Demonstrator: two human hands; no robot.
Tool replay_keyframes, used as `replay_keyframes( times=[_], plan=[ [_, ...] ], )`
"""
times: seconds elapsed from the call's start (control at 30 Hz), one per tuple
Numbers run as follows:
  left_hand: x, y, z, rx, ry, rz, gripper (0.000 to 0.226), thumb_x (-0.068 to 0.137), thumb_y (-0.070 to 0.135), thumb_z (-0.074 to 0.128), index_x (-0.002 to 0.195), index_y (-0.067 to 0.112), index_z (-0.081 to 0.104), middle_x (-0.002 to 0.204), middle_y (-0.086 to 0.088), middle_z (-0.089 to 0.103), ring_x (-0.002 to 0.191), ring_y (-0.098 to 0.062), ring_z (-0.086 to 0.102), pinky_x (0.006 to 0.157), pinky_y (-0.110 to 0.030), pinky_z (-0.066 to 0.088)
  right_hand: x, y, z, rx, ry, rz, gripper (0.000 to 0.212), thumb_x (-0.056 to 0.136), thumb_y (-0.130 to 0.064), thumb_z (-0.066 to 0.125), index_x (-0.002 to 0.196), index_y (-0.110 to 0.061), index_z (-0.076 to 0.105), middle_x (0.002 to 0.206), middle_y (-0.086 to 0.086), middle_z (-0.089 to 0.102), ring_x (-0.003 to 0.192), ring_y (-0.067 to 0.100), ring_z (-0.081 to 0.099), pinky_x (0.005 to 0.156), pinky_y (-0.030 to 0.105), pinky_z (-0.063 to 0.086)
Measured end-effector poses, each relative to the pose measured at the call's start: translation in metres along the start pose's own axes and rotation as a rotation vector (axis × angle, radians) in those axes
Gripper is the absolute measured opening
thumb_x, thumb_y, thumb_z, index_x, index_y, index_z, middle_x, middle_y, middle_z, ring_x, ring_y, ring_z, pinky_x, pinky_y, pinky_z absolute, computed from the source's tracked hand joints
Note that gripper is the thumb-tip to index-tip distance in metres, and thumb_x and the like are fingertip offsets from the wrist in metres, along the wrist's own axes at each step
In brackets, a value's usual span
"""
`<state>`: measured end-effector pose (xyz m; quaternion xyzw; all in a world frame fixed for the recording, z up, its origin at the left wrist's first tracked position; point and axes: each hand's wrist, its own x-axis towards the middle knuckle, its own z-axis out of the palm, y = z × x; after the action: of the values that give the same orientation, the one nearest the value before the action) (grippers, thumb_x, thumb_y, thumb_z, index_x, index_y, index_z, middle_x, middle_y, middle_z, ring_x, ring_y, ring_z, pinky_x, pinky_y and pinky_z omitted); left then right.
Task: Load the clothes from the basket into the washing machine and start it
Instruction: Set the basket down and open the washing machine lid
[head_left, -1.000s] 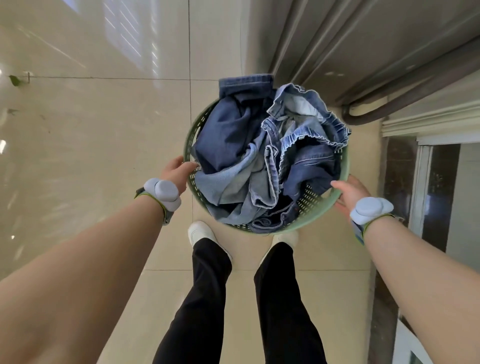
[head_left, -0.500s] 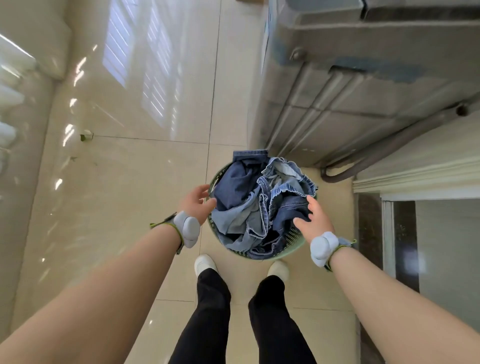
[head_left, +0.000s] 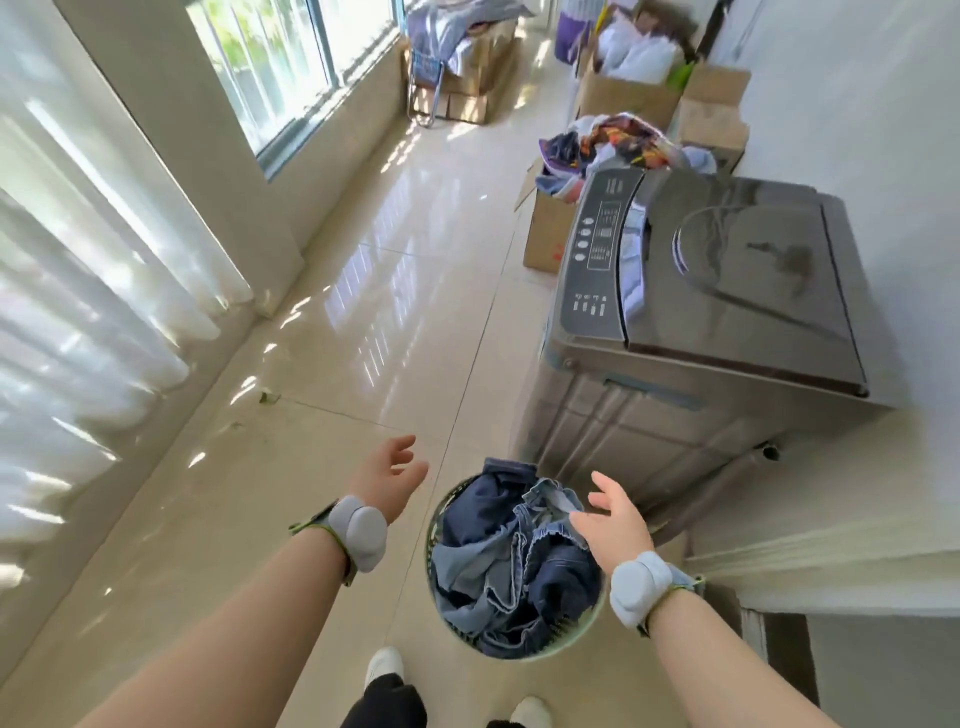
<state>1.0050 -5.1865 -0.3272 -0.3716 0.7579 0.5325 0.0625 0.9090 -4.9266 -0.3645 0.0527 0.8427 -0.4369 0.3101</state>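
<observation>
Head view, left hand (head_left: 390, 480) raised with fingers spread, right hand (head_left: 613, 514) likewise

Your right hand (head_left: 615, 525) covers part of the clothes (head_left: 498, 561), which hide the inside of the basket (head_left: 566, 631). The control panel (head_left: 592, 254) markings are too small to read. The closed lid (head_left: 753, 270) conceals the washing machine (head_left: 623, 415) drum. Your right shoe (head_left: 530, 714) is cut by the lower edge.

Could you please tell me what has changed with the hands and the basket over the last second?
The left hand and right hand let go of the basket and lifted away, open. The jeans stayed piled in the basket, beside the washer.
</observation>
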Motion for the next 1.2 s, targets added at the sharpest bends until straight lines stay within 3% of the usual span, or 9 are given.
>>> replay_keyframes(
  times=[0.1,0.27,0.47,0.6,0.7,0.97,1.2],
  plan=[
    [-0.005,0.018,-0.032,-0.015,0.051,0.057,0.046,0.091,0.02,0.055,0.136,0.014,0.043,0.13,-0.011,0.053,0.101,-0.016,0.053,0.08,-0.028,0.042,-0.004,-0.042,-0.001,-0.025,0.0,-0.101,0.061,0.088,-0.017,0.061,0.144,-0.025,0.037,0.133,0.003,0.053,0.109,0.017,0.055,0.069,0.017,0.045],
    [0.011,0.043,-0.082,-0.053,0.096,0.134,0.045,0.091,0.02,0.056,0.134,0.016,0.045,0.127,-0.008,0.053,0.102,-0.016,0.053,0.08,-0.027,0.04,-0.001,-0.104,0.011,-0.047,0.01,-0.183,0.058,0.09,-0.016,0.061,0.143,-0.021,0.038,0.128,0.005,0.055,0.117,0.021,0.055,0.097,0.035,0.046],
    [0.05,0.043,-0.177,0.001,0.088,0.23,0.043,0.091,0.022,0.055,0.132,0.02,0.047,0.117,0.0,0.055,0.098,-0.013,0.057,0.066,-0.017,0.043,0.014,-0.17,0.076,-0.041,0.025,-0.195,0.056,0.09,-0.015,0.061,0.142,-0.019,0.04,0.121,0.003,0.056,0.108,0.017,0.054,0.088,0.028,0.04],
    [0.088,0.028,-0.245,0.12,0.063,0.25,0.041,0.09,0.024,0.056,0.131,0.021,0.048,0.112,0.003,0.057,0.094,-0.009,0.059,0.059,-0.008,0.04,0.031,-0.201,0.138,-0.051,0.018,-0.157,0.055,0.089,-0.014,0.061,0.141,-0.02,0.042,0.133,0.006,0.053,0.113,0.018,0.051,0.089,0.027,0.036],
    [0.116,0.027,-0.278,0.153,0.037,0.232,0.04,0.09,0.026,0.055,0.13,0.023,0.049,0.109,0.006,0.059,0.09,-0.005,0.058,0.061,-0.01,0.039,0.039,-0.224,0.165,-0.038,0.039,-0.137,0.053,0.089,-0.015,0.061,0.139,-0.019,0.044,0.134,0.006,0.053,0.105,0.015,0.051,0.086,0.025,0.035],
    [0.188,0.067,-0.261,0.154,-0.103,0.267,0.035,0.09,0.027,0.055,0.125,0.024,0.053,0.105,0.007,0.062,0.091,-0.008,0.058,0.063,-0.011,0.039,0.073,-0.26,0.155,0.012,0.128,-0.089,0.044,0.089,-0.016,0.06,0.132,-0.018,0.052,0.123,0.002,0.056,0.104,0.012,0.053,0.086,0.023,0.035],
    [0.281,0.133,-0.227,0.179,-0.216,0.3,0.034,0.091,0.026,0.054,0.125,0.021,0.053,0.108,0.002,0.062,0.098,-0.014,0.06,0.072,-0.019,0.042,0.163,-0.312,0.113,0.076,0.213,-0.088,0.037,0.09,-0.019,0.061,0.127,-0.018,0.056,0.114,0.001,0.056,0.097,0.011,0.053,0.082,0.022,0.037]
  ],
)
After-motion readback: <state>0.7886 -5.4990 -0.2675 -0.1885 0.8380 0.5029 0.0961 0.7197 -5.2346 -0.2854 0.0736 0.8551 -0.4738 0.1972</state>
